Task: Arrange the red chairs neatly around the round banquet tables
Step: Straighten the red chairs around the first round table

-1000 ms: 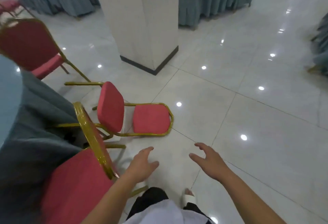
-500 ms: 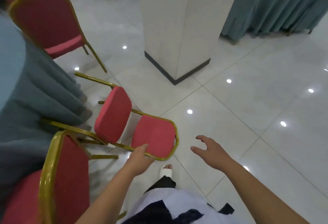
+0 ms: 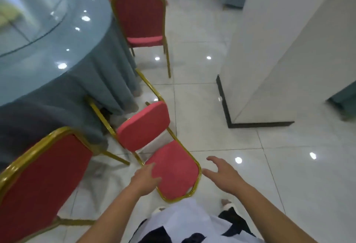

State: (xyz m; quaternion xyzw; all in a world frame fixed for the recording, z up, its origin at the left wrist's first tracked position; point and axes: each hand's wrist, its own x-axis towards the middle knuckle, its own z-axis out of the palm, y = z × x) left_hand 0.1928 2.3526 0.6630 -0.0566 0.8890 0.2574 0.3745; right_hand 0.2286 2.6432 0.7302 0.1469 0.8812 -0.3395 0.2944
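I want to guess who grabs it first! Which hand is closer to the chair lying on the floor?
Left. The left hand is at the fallen chair, on the left edge of its backrest. The right hand hovers open just off the right edge, not touching.

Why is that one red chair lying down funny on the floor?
The tipped chair lies on its back by the round table, legs poking under the cloth, while the chair behind stands upright. The left hand touches its backrest; the right hand hovers open beside it.
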